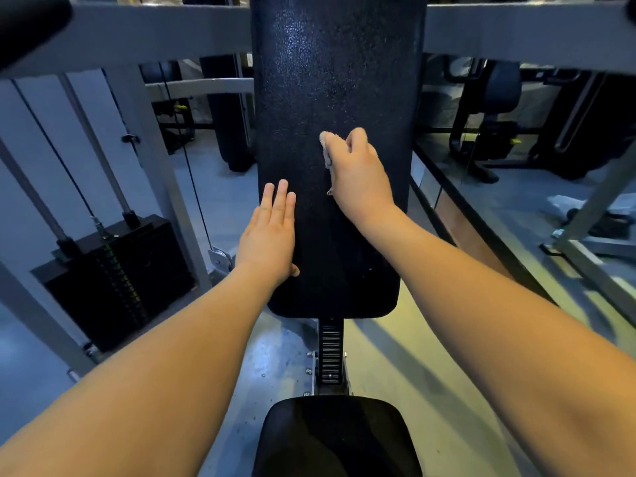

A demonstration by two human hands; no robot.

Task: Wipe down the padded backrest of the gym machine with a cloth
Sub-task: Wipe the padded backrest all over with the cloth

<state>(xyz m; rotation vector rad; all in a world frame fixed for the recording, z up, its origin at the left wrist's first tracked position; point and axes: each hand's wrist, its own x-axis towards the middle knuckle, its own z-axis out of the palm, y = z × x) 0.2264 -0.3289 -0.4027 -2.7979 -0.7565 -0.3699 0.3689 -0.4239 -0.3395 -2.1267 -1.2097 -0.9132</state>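
— Gym floor (395,356) first: what lies around the machine?
— It is pale and smooth, and it runs under a grey steel frame (165,29). A black weight stack (117,270) stands at the left, and other dark machines (495,108) stand well behind on the right.
— And the part to be wiped?
— The padded backrest (330,80) is a long black pad with a pebbled skin. It stands upright in the middle of the view, with a dull sheen near its top. Below it a notched post (331,349) goes down to the black seat (334,435) at the bottom edge.
— Where is the cloth?
— The cloth (326,149) is small and pale. It lies against the pad at about mid-height, a little right of centre. Only its left edge shows, from the fingertips down toward the wrist; the rest is hidden under the hand.
— Which hand has it?
— The right hand (358,170). Its fingers are curled over the cloth and press it onto the pad.
— What about the other one?
— The left hand (272,235) holds nothing. It lies flat on the left edge of the pad, lower than the right one. Its fingers are straight and close together, pointing up, and the thumb tip shows on the pad beneath the palm. The two hands are apart, with bare pad between them.
— And the arms?
— Both are bare and reach in from the bottom corners.
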